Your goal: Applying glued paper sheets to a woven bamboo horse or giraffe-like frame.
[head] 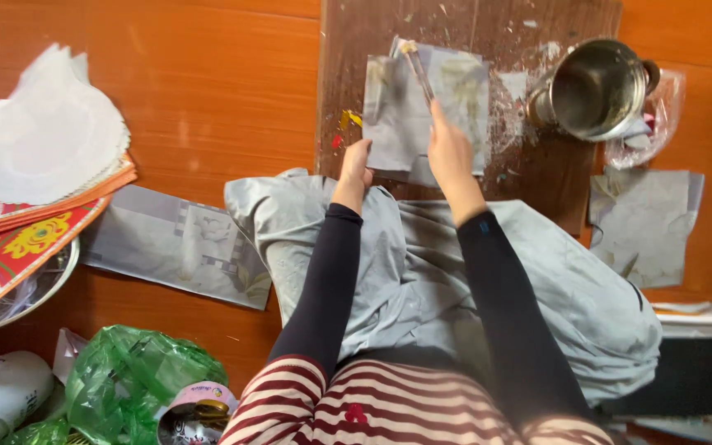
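Orange wood floor carries a paste-smeared board (537, 165). Right hand (448, 152) grips a brush (416, 67), its tip at the far edge of a grey sheet (422, 111). Left hand (356, 165) presses flat on the sheet's near corner. Pasting appears underway; next stroke likely needs reloading from the steel pot (595, 89), right of the hands.

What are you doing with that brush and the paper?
A person sits over a wooden board on the floor. Their right hand holds a brush against a grey paper sheet, and their left hand presses the sheet's near edge. A metal pot stands beside it on the board, and a paper stack lies off left.
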